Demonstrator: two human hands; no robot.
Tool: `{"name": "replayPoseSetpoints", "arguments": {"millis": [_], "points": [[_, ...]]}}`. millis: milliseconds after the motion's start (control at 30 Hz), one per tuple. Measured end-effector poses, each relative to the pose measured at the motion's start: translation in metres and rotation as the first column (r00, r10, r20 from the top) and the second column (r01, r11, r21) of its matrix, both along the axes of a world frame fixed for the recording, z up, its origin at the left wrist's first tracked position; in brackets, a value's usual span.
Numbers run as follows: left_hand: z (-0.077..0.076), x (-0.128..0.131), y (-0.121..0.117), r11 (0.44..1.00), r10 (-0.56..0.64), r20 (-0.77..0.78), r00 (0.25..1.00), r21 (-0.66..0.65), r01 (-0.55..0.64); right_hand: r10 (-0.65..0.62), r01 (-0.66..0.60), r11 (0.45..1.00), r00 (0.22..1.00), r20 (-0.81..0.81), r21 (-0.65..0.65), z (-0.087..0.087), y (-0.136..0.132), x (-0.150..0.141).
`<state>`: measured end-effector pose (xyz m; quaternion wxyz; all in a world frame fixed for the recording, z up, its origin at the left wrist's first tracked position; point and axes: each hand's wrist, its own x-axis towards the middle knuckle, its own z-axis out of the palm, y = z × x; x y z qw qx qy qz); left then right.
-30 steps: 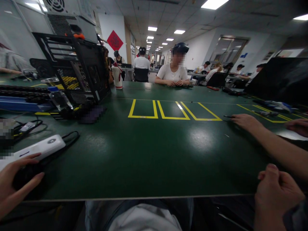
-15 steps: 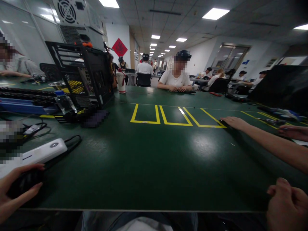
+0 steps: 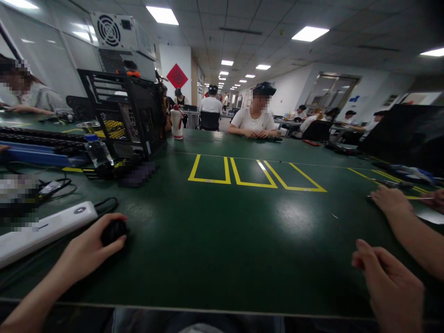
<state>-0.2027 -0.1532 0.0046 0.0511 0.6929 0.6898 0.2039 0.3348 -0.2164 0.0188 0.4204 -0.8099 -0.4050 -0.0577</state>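
Observation:
My left hand is wrapped round a black computer mouse, thumb and fingers on its sides, at the left of the green table. Close behind that wrist lies a white power strip with a black cord. My right hand is at the lower right, over the table near its front edge. Its fingers are curled and pressed together, and whatever may be inside them is hidden.
Yellow tape outlines mark the tabletop ahead. An open black computer case, a water bottle and a lidded cup stand at the left. Another person's hand reaches in from the right. A person sits opposite.
My left hand has moved right and away from me with the mouse. My right hand has shifted left and slightly up. The other person's hand has drawn back to the right.

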Motion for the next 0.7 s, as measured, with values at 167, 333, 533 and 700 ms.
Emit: {"name": "replayPoseSetpoints", "arguments": {"millis": [167, 333, 533, 700], "points": [[0.028, 0.08, 0.045, 0.967, -0.231, 0.088, 0.969, -0.085, 0.238, 0.472, -0.482, 0.876, 0.862, 0.186, 0.009, 0.043, 0.048, -0.064], [0.021, 0.138, 0.088, 0.908, -0.411, 0.169, 0.896, -0.015, 0.419, 0.809, -0.797, 0.587, 0.569, 0.15, -0.141, 0.053, 0.11, -0.125], [0.009, 0.192, 0.133, 0.802, -0.597, 0.15, 0.788, 0.135, 0.582, 0.856, -0.908, 0.414, 0.413, -0.31, -0.067, 0.008, 0.18, -0.161], [0.0, 0.201, 0.139, 0.759, -0.645, 0.129, 0.753, 0.22, 0.613, 0.741, -0.894, 0.386, 0.152, -0.654, 0.23, -0.015, 0.196, -0.17]]}}
